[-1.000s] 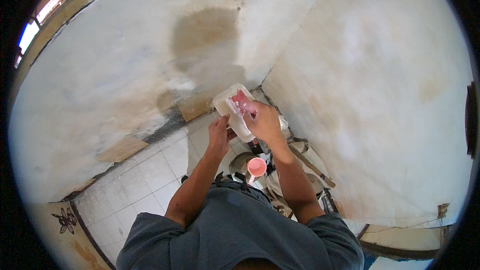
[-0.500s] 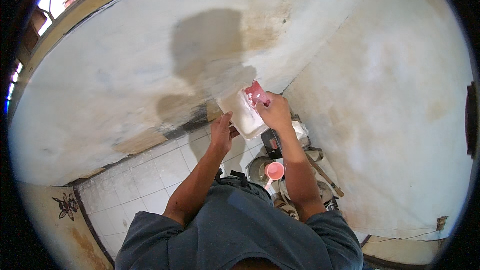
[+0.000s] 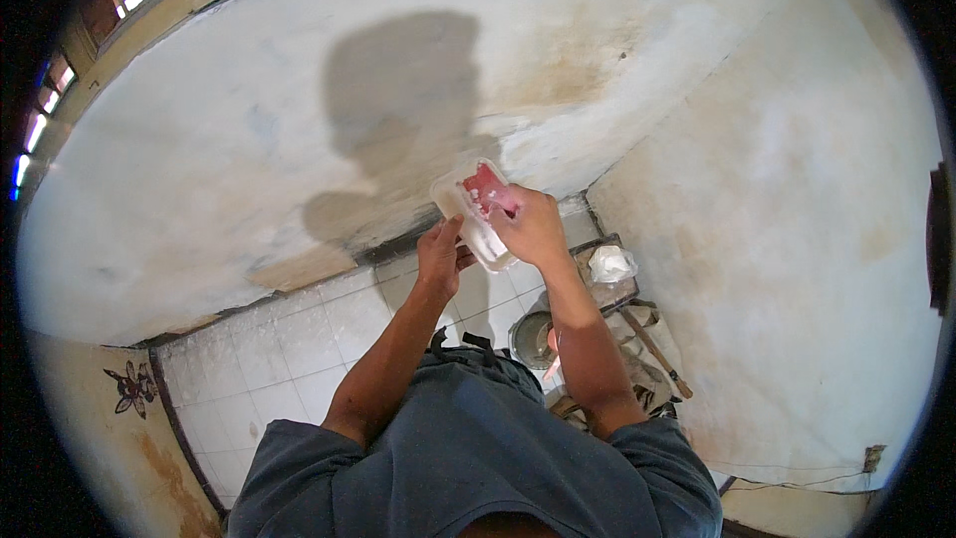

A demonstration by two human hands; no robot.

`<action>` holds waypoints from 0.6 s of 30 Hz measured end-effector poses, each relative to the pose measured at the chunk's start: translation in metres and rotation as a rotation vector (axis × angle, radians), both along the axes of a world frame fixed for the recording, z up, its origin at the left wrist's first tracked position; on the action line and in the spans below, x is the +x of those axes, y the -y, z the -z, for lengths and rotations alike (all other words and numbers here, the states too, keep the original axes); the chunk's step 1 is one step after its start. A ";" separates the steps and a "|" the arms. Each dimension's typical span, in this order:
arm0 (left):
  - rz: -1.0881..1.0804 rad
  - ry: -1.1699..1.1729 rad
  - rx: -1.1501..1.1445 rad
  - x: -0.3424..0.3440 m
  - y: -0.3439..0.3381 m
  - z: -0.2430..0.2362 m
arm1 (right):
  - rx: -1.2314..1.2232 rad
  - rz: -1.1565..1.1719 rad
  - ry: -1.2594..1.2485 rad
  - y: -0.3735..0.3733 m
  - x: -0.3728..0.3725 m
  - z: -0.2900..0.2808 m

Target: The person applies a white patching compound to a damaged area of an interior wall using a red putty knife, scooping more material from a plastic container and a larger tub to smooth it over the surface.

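My left hand (image 3: 440,259) is closed on the lower left side of a shallow white plastic tray (image 3: 450,201), with white paste smeared inside. My right hand (image 3: 536,227) grips a red putty scraper (image 3: 480,184) dotted with white paste. The scraper's blade lies over the inside of the tray's upper part. Part of the tray is hidden behind my right hand and the scraper. Both hands are out in front of me, close to the patchy whitish wall (image 3: 239,139).
White floor tiles (image 3: 309,339) run along the wall's foot. By my right forearm stands a round bucket (image 3: 526,339). Farther right are a white plastic bag (image 3: 610,264), a wooden handle (image 3: 657,351) and crumpled sacking (image 3: 637,334). A second wall (image 3: 777,239) meets the first at the right.
My right hand has moved left with the scraper, bringing the blade over the tray. The tray has turned and looks narrower. The view has shifted slightly, showing more floor at the right.
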State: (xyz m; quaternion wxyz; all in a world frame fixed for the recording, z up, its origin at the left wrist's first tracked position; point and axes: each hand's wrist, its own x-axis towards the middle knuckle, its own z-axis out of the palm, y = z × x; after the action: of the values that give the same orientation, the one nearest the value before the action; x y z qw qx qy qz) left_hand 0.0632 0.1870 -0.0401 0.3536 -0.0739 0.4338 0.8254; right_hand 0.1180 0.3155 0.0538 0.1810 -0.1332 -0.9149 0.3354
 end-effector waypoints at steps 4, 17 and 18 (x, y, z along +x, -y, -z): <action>-0.023 -0.002 -0.003 -0.008 0.015 0.007 | 0.089 -0.062 0.047 0.021 -0.011 0.000; -0.049 0.026 0.002 -0.016 0.031 0.008 | 0.053 0.026 -0.050 0.008 -0.021 0.008; -0.049 0.034 -0.009 -0.017 0.031 0.009 | 0.085 0.053 -0.018 0.007 -0.022 0.003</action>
State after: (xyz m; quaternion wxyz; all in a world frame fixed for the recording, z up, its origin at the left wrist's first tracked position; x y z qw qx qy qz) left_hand 0.0464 0.1558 -0.0489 0.3403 -0.1003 0.4296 0.8304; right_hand 0.0961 0.3086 0.0505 0.2038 -0.1466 -0.9227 0.2926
